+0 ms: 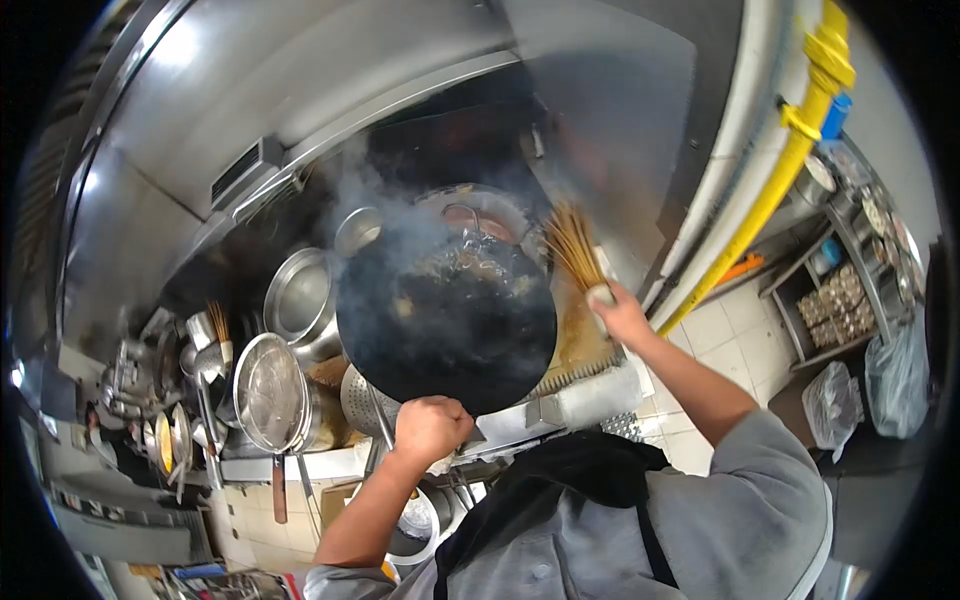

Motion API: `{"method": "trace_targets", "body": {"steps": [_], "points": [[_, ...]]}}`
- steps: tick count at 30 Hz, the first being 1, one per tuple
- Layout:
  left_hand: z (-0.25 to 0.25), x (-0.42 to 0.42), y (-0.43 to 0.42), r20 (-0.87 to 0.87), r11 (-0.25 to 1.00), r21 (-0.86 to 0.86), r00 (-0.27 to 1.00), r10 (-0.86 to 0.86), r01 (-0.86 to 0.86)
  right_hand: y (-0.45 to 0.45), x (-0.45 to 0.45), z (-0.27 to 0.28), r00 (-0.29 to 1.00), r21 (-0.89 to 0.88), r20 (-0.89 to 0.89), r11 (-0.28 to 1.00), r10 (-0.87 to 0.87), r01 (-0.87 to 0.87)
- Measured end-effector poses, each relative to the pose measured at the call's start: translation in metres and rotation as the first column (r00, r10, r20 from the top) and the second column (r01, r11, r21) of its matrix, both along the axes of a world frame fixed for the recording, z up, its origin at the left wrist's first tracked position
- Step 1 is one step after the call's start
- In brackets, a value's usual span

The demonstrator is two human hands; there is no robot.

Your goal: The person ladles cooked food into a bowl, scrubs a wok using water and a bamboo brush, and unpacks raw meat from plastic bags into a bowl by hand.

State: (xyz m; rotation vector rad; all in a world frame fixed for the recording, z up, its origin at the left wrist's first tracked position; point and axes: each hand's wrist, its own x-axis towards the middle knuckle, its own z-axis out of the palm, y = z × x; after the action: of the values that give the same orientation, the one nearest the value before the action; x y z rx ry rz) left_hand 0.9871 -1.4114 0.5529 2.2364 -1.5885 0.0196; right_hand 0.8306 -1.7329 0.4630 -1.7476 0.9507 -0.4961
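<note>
Black metal forms the wide, round wok (445, 350) in front of the person's grey shirt (730, 490). Grey-white vapour (375, 235) drifts over its far left side; whether it is smoke or steam, I cannot tell. The left hand (432, 432) is curled into a fist at the wok's near rim, though what lies inside that fist, a handle or the edge itself, is hidden. The right hand (620, 315) is wrapped around the pale, bound grip of a tan brush made of thin bamboo strips (570, 245). Its bristles fan away from the person, just beside the wok's far right edge; contact is unclear.

To handle these 2 things well, the left fist should probably hold firm so the wok does not rock, with the wrist out of the vapour. The brush likely works best with its whole fan laid along the curve, in light, even strokes directed away from the left hand. A high grip spares the knuckles from metal that may be hot. To the left, a round silver steel bowl (298, 295) and a round mesh sieve with a brown wooden handle (270, 392) crowd the wok, so sideways swings call for caution.
</note>
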Motion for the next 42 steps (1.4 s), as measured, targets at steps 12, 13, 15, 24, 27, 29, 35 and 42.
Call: {"method": "trace_targets", "body": {"steps": [12,13,15,24,27,29,35,42], "points": [[-0.118,0.024,-0.040,-0.175,0.924,-0.293,0.964,0.200,-0.245,0.062,-0.063,-0.037,0.868,-0.150,-0.482,0.964,0.122,-0.219],[-0.123,0.027,-0.047,-0.158,0.923,-0.302,0.967,0.198,-0.238,0.062,-0.065,-0.048,0.846,-0.183,-0.514,0.946,0.141,-0.268],[-0.129,0.033,-0.060,-0.187,0.905,-0.332,0.959,0.213,-0.266,0.069,-0.069,-0.060,0.822,-0.179,-0.554,0.944,0.135,-0.276],[-0.128,0.038,-0.068,-0.270,0.929,-0.174,0.923,0.275,-0.328,0.086,-0.060,-0.057,0.714,-0.408,-0.696,0.779,0.071,-0.476],[-0.097,0.018,-0.016,-0.255,0.727,-0.515,0.891,0.376,-0.454,0.083,-0.046,-0.025,0.860,-0.585,-0.465,0.655,0.212,-0.478],[-0.103,0.002,0.052,-0.252,0.597,-0.541,0.791,0.557,-0.593,0.085,-0.029,0.003,0.814,-0.384,-0.471,0.751,0.341,-0.537],[-0.187,-0.078,0.185,-0.424,0.149,-0.084,0.171,0.889,-0.985,0.171,0.055,0.008,0.517,-0.124,-0.054,0.508,0.854,-0.852],[-0.138,-0.051,0.168,-0.950,0.221,0.261,-0.291,-0.114,-0.940,0.318,0.175,-0.034,0.503,-0.027,-0.050,0.503,0.863,-0.864]]}}
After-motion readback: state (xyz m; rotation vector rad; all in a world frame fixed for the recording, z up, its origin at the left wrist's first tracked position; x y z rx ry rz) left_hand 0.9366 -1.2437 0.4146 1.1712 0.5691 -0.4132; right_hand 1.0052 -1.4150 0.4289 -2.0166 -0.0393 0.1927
